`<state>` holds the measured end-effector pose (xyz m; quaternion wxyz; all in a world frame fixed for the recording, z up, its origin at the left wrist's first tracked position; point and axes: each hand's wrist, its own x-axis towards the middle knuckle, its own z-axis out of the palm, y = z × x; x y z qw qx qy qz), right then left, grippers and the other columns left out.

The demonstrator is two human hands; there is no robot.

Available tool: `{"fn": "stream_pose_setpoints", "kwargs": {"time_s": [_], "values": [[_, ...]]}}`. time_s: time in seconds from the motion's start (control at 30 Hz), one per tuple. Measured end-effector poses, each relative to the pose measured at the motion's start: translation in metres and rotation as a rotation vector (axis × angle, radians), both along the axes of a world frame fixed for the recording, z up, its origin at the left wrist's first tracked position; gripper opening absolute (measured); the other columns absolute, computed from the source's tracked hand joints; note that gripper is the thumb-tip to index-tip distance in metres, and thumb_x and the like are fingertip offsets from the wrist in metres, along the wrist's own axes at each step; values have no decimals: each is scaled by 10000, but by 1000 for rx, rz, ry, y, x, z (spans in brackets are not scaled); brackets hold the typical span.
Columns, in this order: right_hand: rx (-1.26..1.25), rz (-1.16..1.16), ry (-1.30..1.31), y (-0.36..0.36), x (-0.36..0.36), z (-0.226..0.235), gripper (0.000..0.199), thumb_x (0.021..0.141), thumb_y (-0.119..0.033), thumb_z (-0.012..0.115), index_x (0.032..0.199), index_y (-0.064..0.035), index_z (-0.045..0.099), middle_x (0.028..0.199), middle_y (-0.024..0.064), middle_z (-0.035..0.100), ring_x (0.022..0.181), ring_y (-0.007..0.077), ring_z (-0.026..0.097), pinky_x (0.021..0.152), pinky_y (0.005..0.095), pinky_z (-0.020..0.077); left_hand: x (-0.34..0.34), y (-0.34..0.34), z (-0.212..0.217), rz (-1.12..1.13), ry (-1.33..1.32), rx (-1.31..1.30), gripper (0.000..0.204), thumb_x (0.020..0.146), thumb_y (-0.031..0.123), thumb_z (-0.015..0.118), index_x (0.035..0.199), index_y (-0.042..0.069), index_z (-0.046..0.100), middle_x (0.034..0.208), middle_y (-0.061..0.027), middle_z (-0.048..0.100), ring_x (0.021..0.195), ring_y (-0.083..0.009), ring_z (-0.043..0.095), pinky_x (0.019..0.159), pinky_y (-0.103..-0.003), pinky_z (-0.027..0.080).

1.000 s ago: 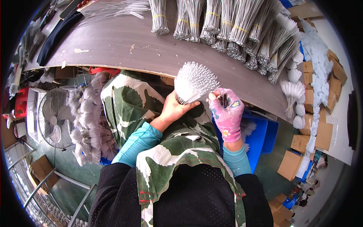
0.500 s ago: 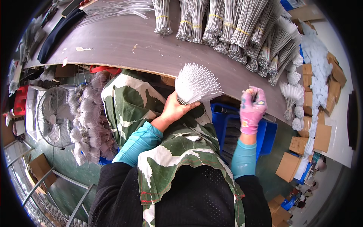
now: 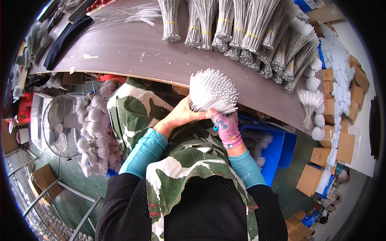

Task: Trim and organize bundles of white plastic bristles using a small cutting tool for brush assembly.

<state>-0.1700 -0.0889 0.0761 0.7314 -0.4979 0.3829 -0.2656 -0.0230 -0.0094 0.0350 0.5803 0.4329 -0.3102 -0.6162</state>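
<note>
Brush bundle (image 3: pixel 213 91): long axis points tips-first toward tabletop (image 3: pixel 140 56); left hand (image 3: pixel 181 115) grips it; right hand (image 3: pixel 227 129) grip: cannot tell.

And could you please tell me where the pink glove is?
In the head view, the pink glove is on the right hand, just below the white-tipped bundle in the left hand.

Head-worn fisheye view, facing downward

Brush bundle (image 3: pixel 213 89): is showing white. Glove (image 3: pixel 228 130): is bearing coloured patches on pink. Apron (image 3: pixel 193 168): is displaying green-and-white camouflage. Sleeve covers (image 3: pixel 144 150): are showing turquoise.
</note>
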Motion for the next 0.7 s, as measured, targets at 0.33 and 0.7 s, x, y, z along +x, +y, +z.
{"fn": "stream_pose_setpoints", "kwargs": {"time_s": [0.33, 0.7], "values": [[-309, -33, 195, 27, 15, -17, 744, 717, -169, 795, 1303, 11, 373, 1211, 127, 552, 1099, 209, 553, 934, 344, 439, -9, 6, -32, 265, -535, -235, 1077, 650, 206, 820, 1421, -9, 99, 1380, -199, 362, 1294, -292, 373, 1078, -392, 295], [-905, 369, 526, 1, -6, 24, 500, 744, -118, 715, 1176, 19, 504, 1075, 164, 633, 987, 310, 620, 870, 363, 472, -30, -5, -26, 495, -585, 125, 384, 690, 201, 773, 1014, 37, 647, 982, -118, 682, 956, -226, 652, 835, -322, 486]]}}
